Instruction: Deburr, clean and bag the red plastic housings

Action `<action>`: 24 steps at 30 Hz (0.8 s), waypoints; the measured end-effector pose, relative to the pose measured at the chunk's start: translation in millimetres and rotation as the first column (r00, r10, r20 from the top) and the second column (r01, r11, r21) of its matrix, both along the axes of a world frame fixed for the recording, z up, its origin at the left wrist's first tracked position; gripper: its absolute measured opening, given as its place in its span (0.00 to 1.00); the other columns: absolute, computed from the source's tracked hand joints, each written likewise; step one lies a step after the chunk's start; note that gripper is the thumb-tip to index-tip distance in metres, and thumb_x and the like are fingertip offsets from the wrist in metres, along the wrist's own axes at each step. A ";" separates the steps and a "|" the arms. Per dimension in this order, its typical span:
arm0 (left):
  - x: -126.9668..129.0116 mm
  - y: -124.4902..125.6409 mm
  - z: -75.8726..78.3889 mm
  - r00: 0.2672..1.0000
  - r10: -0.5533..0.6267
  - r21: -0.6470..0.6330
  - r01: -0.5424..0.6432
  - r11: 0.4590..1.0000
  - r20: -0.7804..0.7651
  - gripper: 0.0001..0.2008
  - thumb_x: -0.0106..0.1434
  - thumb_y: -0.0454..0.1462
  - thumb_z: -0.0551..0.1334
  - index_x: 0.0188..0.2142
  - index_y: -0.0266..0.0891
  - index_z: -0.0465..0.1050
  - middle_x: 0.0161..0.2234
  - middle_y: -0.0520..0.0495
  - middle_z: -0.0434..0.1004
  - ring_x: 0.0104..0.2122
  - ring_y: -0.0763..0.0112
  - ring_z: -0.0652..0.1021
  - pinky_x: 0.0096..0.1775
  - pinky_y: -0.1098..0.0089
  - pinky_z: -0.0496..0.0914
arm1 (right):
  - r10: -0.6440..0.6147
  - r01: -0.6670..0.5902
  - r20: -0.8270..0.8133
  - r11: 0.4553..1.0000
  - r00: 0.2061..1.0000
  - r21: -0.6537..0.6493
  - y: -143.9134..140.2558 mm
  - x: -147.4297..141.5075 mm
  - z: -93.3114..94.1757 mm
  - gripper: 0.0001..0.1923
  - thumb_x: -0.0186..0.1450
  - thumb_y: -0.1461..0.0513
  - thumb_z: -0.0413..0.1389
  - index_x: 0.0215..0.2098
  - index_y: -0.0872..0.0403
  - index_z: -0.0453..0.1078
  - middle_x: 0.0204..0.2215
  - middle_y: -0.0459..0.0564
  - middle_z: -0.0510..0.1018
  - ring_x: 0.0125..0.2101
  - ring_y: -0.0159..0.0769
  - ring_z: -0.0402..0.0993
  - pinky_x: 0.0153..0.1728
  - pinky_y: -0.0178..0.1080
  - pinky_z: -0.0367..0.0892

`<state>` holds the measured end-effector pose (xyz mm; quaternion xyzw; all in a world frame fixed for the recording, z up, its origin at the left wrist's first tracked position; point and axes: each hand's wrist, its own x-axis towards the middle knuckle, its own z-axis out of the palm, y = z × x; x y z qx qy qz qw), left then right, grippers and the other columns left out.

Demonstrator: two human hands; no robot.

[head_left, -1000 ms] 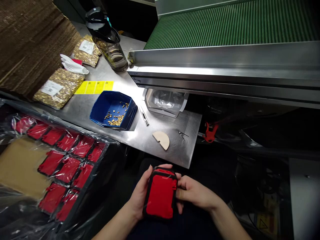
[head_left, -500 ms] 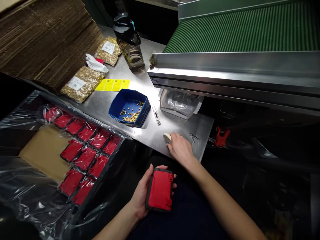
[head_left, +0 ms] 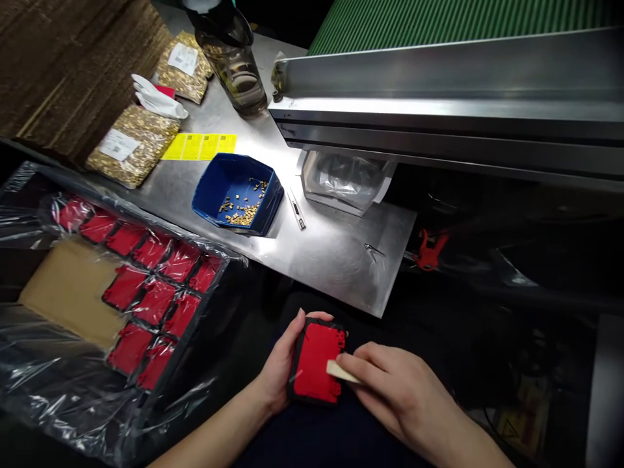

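My left hand (head_left: 280,370) is wrapped around a red-and-black plastic case (head_left: 316,364), thumb along its left edge and fingertips behind it. The case's flat red face points up at me, with small hinge-like pieces along its right side. In my right hand (head_left: 397,387) a flat cream-coloured piece (head_left: 341,372) is pinched between thumb and fingers. Its tip lies over the right part of the red face; whether it touches cannot be made out. Past my hands, on the metal bench (head_left: 336,266), stands a blue bin (head_left: 209,195) with small brass-coloured parts (head_left: 246,211) inside.
At left, a plastic-lined box (head_left: 195,312) holds several similar red cases (head_left: 153,302). A utility knife (head_left: 296,211), nail clippers (head_left: 374,250), yellow labels (head_left: 199,147), bags of brass parts (head_left: 134,143) and a bottle (head_left: 238,71) occupy the bench. A conveyor's metal rail (head_left: 414,84) overhangs it.
My right hand has taken the cream-coloured piece off the bench and brought it down to the case. My left hand still holds the case. The camera view has shifted slightly.
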<state>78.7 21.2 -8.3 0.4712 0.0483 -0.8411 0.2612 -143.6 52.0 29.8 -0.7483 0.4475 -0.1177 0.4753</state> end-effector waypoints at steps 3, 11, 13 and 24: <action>-1.7 3.8 -1.7 0.999 -0.022 -0.009 0.022 1.000 -0.023 0.26 0.71 0.57 0.55 0.51 0.39 0.72 0.47 0.32 0.84 0.39 0.54 0.85 0.43 0.59 0.76 | 0.065 -0.073 -0.117 0.995 0.991 -0.069 6.8 7.6 -3.3 0.07 0.75 0.61 0.51 0.48 0.52 0.69 0.33 0.47 0.78 0.30 0.36 0.74 0.31 0.39 0.62; -2.6 12.7 -6.9 0.993 -0.096 0.033 0.094 0.995 0.066 0.22 0.71 0.53 0.59 0.49 0.37 0.75 0.39 0.39 0.85 0.36 0.60 0.84 0.40 0.64 0.77 | 0.141 -0.188 -0.240 0.965 0.960 -0.185 -6.1 18.8 -5.8 0.07 0.75 0.60 0.50 0.39 0.52 0.66 0.27 0.43 0.79 0.23 0.34 0.74 0.24 0.42 0.49; -3.9 12.5 -5.9 0.987 -0.121 0.061 0.115 0.991 0.106 0.23 0.71 0.54 0.59 0.48 0.37 0.76 0.38 0.40 0.85 0.33 0.62 0.83 0.36 0.67 0.76 | 0.146 -0.181 -0.244 0.975 0.959 -0.128 -11.3 16.7 -4.2 0.07 0.76 0.60 0.48 0.40 0.51 0.65 0.28 0.43 0.80 0.24 0.33 0.75 0.24 0.41 0.49; -5.6 8.6 -3.6 0.973 -0.193 0.003 0.194 0.981 0.130 0.23 0.68 0.55 0.62 0.47 0.37 0.77 0.39 0.38 0.85 0.37 0.56 0.84 0.41 0.64 0.76 | 0.251 -0.301 -0.302 0.944 0.920 -0.133 -4.2 14.7 -1.7 0.08 0.76 0.59 0.51 0.38 0.50 0.64 0.27 0.42 0.79 0.22 0.35 0.74 0.22 0.42 0.43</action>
